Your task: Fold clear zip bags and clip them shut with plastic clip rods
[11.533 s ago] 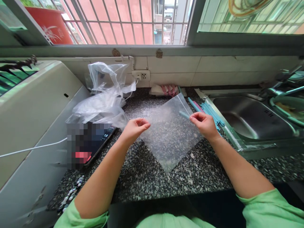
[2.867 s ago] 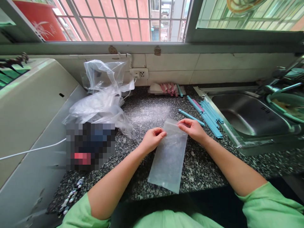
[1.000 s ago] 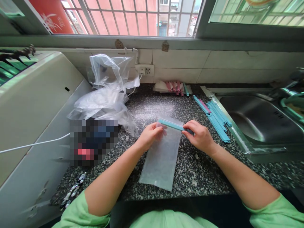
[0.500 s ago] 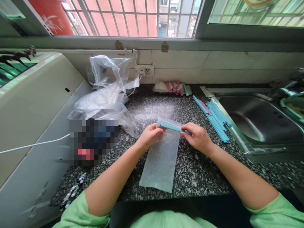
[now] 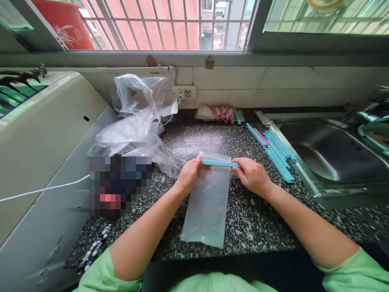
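Note:
A clear plastic bag (image 5: 206,215) lies along the counter in front of me, its top end crossed by a light blue bag clip (image 5: 219,163). My left hand (image 5: 189,174) is closed around the clip's left end and the bag's upper left edge, thumb uppermost. At the clip's other end, my right hand (image 5: 252,174) pinches it between thumb and fingers. A short strip of bag sticks out beyond the clip. Whether the clip is fully fastened I cannot tell.
More blue clips (image 5: 275,158) and a pink one lie beside the steel sink (image 5: 328,150). A heap of clear plastic bags (image 5: 133,129) is at back left, near a blurred dark object (image 5: 121,182). Several bundled pink clips (image 5: 223,112) rest by the wall socket (image 5: 188,93).
The clip has turned from a slant to nearly level across the bag. My left thumb has shifted to its left end, and the bag's lower end has swung slightly right.

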`<state>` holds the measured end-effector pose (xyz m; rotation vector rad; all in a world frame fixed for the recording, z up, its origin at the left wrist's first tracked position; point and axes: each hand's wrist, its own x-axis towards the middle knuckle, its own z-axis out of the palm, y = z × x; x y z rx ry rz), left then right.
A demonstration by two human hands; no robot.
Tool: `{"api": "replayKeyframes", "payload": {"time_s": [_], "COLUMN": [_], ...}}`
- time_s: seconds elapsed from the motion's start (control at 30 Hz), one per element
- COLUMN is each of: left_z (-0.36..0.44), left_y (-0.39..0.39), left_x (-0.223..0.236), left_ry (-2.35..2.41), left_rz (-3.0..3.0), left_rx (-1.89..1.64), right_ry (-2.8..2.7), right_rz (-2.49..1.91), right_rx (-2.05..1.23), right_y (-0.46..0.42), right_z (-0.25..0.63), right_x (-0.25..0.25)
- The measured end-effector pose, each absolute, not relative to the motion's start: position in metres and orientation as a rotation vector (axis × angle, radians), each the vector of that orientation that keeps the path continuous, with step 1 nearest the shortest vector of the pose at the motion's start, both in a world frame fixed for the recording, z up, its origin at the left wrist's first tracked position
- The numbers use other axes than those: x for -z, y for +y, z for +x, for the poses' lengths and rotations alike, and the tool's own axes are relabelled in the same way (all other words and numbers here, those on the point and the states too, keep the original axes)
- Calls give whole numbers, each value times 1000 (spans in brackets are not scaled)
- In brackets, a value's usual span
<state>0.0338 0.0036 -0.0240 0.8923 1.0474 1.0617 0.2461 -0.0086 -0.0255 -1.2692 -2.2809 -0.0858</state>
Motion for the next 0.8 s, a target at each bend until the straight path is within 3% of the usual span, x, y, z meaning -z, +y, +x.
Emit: {"api": "replayKeyframes", "payload": {"time_s": [0.37, 0.8], "left_z": [31, 31], "left_y": [5, 5], "left_x": [20, 22], "left_ry": [1121, 1149], "left_rz": [927, 973], "left_rx": [-1090, -1085], "right_ry": [-2195, -2138], "right_rz": [-1104, -1069], "right_rx": [-317, -131], "right_y": [-6, -9], "right_z": [255, 250], "right_x": [13, 14]}}
